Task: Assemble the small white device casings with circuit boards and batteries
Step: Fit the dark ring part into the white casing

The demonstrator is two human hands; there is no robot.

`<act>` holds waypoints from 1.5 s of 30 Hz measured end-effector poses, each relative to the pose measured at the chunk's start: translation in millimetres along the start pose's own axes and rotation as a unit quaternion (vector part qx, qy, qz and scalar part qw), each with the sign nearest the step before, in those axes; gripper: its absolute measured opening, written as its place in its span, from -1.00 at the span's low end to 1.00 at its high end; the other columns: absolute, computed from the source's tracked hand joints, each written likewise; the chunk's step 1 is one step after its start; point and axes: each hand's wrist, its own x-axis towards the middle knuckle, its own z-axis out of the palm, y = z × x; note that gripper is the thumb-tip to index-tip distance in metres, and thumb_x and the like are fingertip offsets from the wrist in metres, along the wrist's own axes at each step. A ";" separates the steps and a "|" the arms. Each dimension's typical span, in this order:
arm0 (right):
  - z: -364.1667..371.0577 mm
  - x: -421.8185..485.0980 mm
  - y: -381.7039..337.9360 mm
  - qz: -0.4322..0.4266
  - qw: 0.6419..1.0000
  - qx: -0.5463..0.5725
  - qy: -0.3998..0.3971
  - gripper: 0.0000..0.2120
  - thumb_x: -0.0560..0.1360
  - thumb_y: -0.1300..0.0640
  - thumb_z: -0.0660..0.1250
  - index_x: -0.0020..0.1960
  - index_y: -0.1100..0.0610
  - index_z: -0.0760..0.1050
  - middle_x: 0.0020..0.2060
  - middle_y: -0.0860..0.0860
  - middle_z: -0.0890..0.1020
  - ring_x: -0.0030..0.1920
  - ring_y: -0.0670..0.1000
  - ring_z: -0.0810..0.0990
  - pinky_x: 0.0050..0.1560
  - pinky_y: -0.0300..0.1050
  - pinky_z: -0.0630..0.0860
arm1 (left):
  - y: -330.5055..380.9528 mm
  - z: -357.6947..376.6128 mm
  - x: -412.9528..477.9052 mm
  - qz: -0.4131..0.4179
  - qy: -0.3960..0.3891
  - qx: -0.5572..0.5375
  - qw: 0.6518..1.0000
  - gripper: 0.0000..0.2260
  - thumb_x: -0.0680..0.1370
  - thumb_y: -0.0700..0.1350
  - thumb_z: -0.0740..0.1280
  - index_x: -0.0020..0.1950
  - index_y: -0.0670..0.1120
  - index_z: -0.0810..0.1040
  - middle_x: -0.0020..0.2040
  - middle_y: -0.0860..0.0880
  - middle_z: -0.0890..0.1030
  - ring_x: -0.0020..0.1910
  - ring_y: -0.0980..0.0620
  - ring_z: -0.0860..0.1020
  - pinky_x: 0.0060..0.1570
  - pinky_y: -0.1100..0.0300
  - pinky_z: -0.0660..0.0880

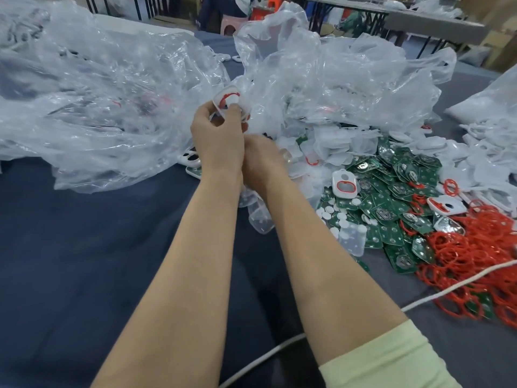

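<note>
Our left hand (218, 135) pinches a small white plastic casing with a red ring (230, 103), raised before crumpled clear plastic bags (112, 93). Our right hand (261, 159) sits against the left wrist, fingers hidden; we cannot tell its grip.

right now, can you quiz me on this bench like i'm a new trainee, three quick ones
1. Multiple choice: what does the left hand hold up?
A) a green board
B) a white casing
C) a coil of cable

2. True or false: the loose red rings are piled to the left of the green circuit boards.

3. Fill in the blank: the sleeve on the right arm is pale ____.

Key
1. B
2. False: the rings lie to the right of the boards.
3. green
</note>
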 end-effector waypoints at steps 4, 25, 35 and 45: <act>-35.4 -22.4 38.7 0.049 0.964 0.203 0.165 -0.87 0.53 0.21 0.30 0.06 0.16 0.56 -0.07 0.09 0.65 -0.06 0.07 0.61 0.01 -0.09 0.50 | -2.1 16.4 -15.8 -0.022 -0.067 -0.043 0.997 -0.89 0.60 -0.26 0.25 0.11 -0.16 0.45 -0.17 -0.08 0.60 -0.39 0.12 0.62 -0.38 0.27 0.53; -48.8 -65.6 95.0 0.056 0.849 0.454 0.265 -0.82 0.54 0.27 0.29 -0.11 -0.01 0.47 -0.32 0.01 0.57 -0.37 -0.11 0.53 -0.39 -0.31 0.42 | -45.8 39.6 -44.7 -0.012 -0.245 0.091 0.965 -0.82 0.60 -0.28 0.23 -0.04 0.01 0.44 -0.07 -0.14 0.64 -0.31 0.03 0.67 -0.25 0.21 0.62; -45.5 -62.0 90.7 0.027 0.855 0.437 0.278 -0.83 0.45 0.38 0.35 -0.01 0.19 0.49 -0.25 -0.07 0.53 -0.34 -0.28 0.48 -0.24 -0.42 0.45 | -47.5 38.9 -44.4 -0.007 -0.237 0.090 0.967 -0.84 0.60 -0.30 0.21 0.06 -0.04 0.44 -0.07 -0.12 0.62 -0.33 0.16 0.65 -0.31 0.33 0.55; -45.4 -63.6 85.5 0.026 0.856 0.443 0.264 -0.86 0.49 0.33 0.35 0.00 0.19 0.46 -0.24 -0.06 0.51 -0.34 -0.28 0.47 -0.24 -0.40 0.46 | -45.8 37.9 -43.0 0.018 -0.215 0.101 0.971 -0.86 0.62 -0.26 0.18 0.09 -0.05 0.44 -0.18 -0.02 0.62 -0.35 0.21 0.63 -0.16 0.17 0.63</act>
